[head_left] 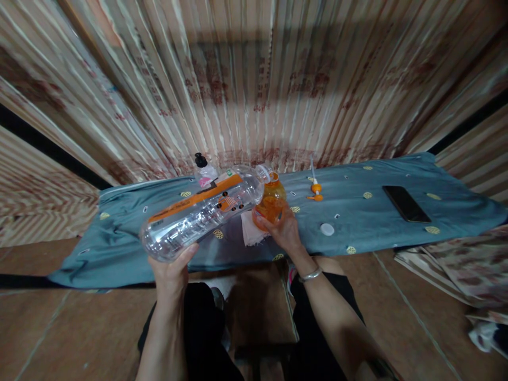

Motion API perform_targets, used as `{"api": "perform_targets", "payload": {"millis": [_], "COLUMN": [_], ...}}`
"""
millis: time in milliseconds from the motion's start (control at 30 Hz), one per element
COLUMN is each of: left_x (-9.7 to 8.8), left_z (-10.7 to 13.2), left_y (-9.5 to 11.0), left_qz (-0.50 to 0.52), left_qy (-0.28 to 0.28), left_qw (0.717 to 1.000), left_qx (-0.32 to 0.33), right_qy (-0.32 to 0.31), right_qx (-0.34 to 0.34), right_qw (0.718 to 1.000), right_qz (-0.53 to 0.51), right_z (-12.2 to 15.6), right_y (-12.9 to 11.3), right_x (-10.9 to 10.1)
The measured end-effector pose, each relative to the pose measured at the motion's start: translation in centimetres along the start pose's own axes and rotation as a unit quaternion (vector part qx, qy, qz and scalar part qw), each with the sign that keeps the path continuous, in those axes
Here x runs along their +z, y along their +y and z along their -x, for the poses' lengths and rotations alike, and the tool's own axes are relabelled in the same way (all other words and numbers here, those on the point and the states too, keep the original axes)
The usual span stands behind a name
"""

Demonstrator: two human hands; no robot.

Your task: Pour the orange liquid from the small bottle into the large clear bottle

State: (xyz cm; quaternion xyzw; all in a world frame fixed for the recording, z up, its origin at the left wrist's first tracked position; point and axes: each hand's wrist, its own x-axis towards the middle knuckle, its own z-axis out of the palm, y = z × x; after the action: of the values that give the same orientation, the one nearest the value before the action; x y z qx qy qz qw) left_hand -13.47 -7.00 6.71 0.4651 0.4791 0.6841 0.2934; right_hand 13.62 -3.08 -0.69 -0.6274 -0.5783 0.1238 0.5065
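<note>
My left hand is closed round the base of a large clear plastic bottle with an orange label. The bottle is tilted, its neck pointing right and up, and its mouth is at the mouth of an orange translucent bottle; whether the two touch I cannot tell. My right hand grips the lower part of the orange bottle, which stands nearly upright over a folded pale cloth. To the right lies an orange pump top with its clear tube, and nearer me a white round cap.
A blue-green patterned cloth covers the narrow table. A small bottle with a black top stands at the back left. A dark phone lies at the right. Striped curtains hang behind the table.
</note>
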Motion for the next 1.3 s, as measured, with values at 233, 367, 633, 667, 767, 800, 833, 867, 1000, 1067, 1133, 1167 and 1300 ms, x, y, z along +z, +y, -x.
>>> {"api": "perform_targets", "payload": {"millis": [233, 367, 633, 667, 767, 800, 833, 867, 1000, 1067, 1133, 1167, 1300], "left_x": [0.6, 0.3, -0.1, -0.1, -0.1, -0.1, -0.1, -0.1, -0.1, -0.1, -0.1, -0.1, -0.2], "left_z": [0.0, 0.1, 0.3, 0.3, 0.3, 0.3, 0.4, 0.4, 0.4, 0.4, 0.5, 0.5, 0.5], "left_y": [0.6, 0.0, -0.2, -0.2, -0.2, -0.2, -0.2, -0.2, -0.3, -0.4, -0.4, -0.5, -0.5], "left_qz": [0.054, 0.058, 0.057, 0.054, 0.054, 0.058, 0.063, 0.068, 0.077, 0.085, 0.092, 0.092, 0.073], "left_qy": [0.018, 0.008, 0.004, 0.005, -0.007, -0.008, -0.007, -0.004, -0.008, -0.016, -0.014, -0.01, -0.006], "left_qw": [0.998, 0.998, 0.998, 0.998, 0.998, 0.998, 0.997, 0.997, 0.997, 0.996, 0.996, 0.996, 0.997], "left_qx": [-0.012, -0.014, -0.02, -0.02, -0.028, -0.031, -0.034, -0.037, -0.028, -0.02, -0.015, -0.015, -0.024], "right_qy": [0.012, 0.012, 0.012, 0.012, 0.011, 0.011, 0.011, 0.009, 0.007, 0.009, 0.006, 0.004, 0.007], "right_qx": [-0.011, -0.004, -0.002, -0.002, -0.002, -0.003, -0.003, -0.003, 0.001, 0.006, 0.01, 0.012, 0.016], "right_qw": [1.0, 1.0, 1.0, 1.0, 1.0, 1.0, 1.0, 1.0, 0.999, 0.999, 0.999, 0.999, 0.999], "right_qz": [0.012, 0.016, 0.021, 0.022, 0.024, 0.025, 0.026, 0.028, 0.031, 0.033, 0.036, 0.039, 0.048], "right_z": [0.1, 0.1, 0.4, 0.4, 0.4, 0.4, 0.4, 0.4, 0.4, 0.4, 0.4, 0.4, 0.4], "right_y": [0.3, 0.2, 0.1, 0.1, 0.2, 0.2, 0.2, 0.1, 0.0, -0.1, -0.1, -0.1, -0.1], "right_x": [0.2, 0.3, 0.2, 0.2, 0.2, 0.2, 0.2, 0.2, 0.1, 0.1, 0.1, 0.1, 0.1]}}
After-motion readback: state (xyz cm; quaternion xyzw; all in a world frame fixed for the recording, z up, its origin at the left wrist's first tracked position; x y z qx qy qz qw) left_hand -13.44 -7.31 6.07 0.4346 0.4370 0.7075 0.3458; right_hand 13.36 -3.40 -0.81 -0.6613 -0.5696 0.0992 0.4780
